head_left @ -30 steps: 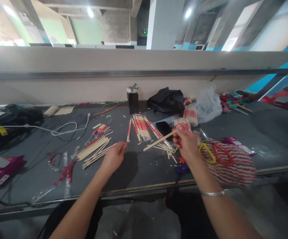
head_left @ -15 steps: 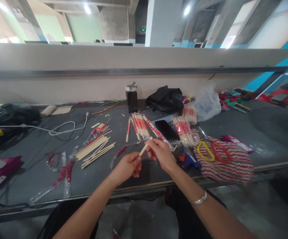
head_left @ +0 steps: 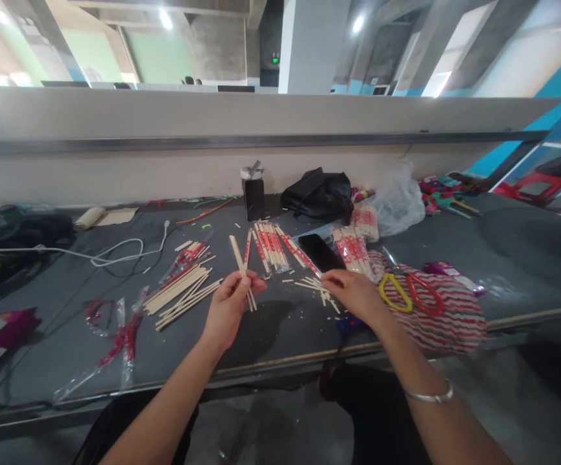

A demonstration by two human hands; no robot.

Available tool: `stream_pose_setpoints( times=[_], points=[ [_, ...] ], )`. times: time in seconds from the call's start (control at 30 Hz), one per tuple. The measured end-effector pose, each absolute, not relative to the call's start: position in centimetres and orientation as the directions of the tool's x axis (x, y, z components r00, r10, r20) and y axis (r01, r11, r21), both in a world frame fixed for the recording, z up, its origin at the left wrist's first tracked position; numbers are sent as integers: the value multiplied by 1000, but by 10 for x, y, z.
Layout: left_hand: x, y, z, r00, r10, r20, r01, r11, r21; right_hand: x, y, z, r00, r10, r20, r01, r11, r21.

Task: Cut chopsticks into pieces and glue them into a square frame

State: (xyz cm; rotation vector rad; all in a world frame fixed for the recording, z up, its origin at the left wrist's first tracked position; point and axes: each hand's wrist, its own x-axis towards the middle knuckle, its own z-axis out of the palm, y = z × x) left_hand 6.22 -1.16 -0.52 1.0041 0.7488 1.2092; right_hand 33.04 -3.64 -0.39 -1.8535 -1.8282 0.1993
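Observation:
My left hand (head_left: 230, 300) is closed around a pair of plain wooden chopsticks (head_left: 239, 259), their long ends pointing up and away. On the right, my right hand (head_left: 352, 292) is closed low over the table, fingertips by the lower end of a black phone (head_left: 319, 252) and a small pile of short cut stick pieces (head_left: 312, 284). Its fingertips hide whatever they may pinch. Left of my left hand lie loose bare chopsticks (head_left: 179, 290). Behind both hands, chopsticks in red-printed clear wrappers (head_left: 271, 245) lie side by side.
Scissors with a yellow and a red handle (head_left: 395, 294) rest on a striped cloth (head_left: 454, 326). Bundled wrapped chopsticks (head_left: 352, 252), a black bag (head_left: 317, 194) and a dark container (head_left: 254, 197) stand behind. Torn wrappers (head_left: 126, 342) and a white cable (head_left: 128, 248) lie left.
Both hands were together at the chopsticks. My left hand has moved left and up with them, while my right hand has gone right, to the short pieces, which now show more fully.

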Motion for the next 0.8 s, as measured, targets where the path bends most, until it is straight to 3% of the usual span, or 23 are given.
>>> stream_pose_setpoints(
  times=[0.17,0.3,0.47,0.6,0.67,0.73,0.8],
  points=[
    [65,-12,-14,210,972,110,-255,-55,966,309,-38,-13,18,987,162,944,36,-327],
    [67,-12,-20,194,976,103,-172,-70,983,306,-36,-14,44,989,138,952,1,-307],
    [70,-14,-27,231,971,60,-51,-49,997,312,-33,-11,56,988,147,898,14,-439],
    [75,-16,-25,210,974,79,-110,-57,992,306,-38,-2,10,992,122,792,67,-607],
    [78,-18,-23,222,974,50,-145,-18,989,293,-44,1,-28,999,44,658,52,-751],
    [81,-22,-21,269,963,3,-155,40,987,273,-50,1,-80,992,-94,315,-65,-947],
    [84,-26,-19,315,948,-45,-156,98,983,249,-55,0,-122,981,-153,54,-148,-988]
  ],
)
